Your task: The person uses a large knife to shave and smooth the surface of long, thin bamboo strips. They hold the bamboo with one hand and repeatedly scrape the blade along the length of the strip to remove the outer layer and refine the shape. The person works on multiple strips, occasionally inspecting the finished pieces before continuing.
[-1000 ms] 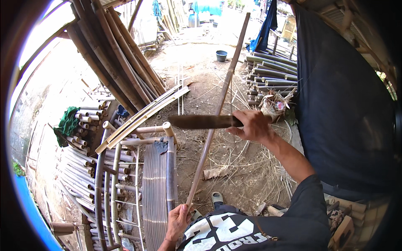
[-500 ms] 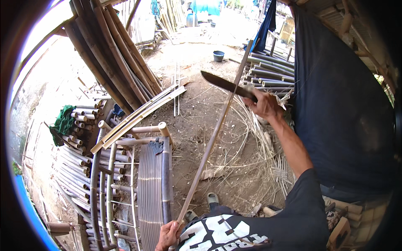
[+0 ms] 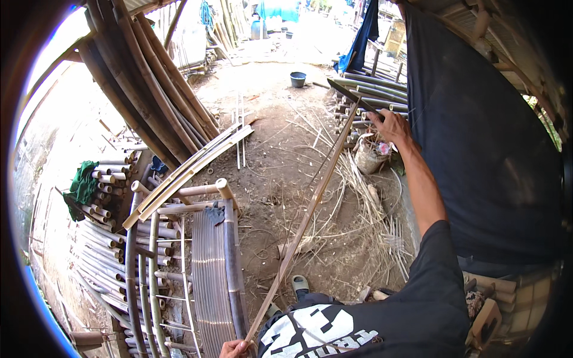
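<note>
My left hand (image 3: 234,349), low at the picture's bottom edge, is closed round the near end of a long, thin bamboo strip (image 3: 307,219). The strip slants up and away to the right. At its far end my right hand (image 3: 391,126) grips a large dark-bladed machete (image 3: 351,94), its handle hidden in my fingers. The blade crosses the strip near the tip and looks to touch it. A thin dark sliver (image 3: 324,164) hangs beside the strip, partway down.
A bamboo bench (image 3: 210,280) with a slatted seat stands at my left, two split bamboo lengths (image 3: 191,173) lying across its end. Stacked bamboo poles (image 3: 101,256) lie beyond it. Shavings (image 3: 364,203) and a sack (image 3: 370,156) are at right, near a dark cloth (image 3: 477,143). A bucket (image 3: 298,79) stands ahead.
The machete has slid outward along the strip from its upper part to the far tip. My right arm is stretched farther. A thin sliver now hangs off the strip.
</note>
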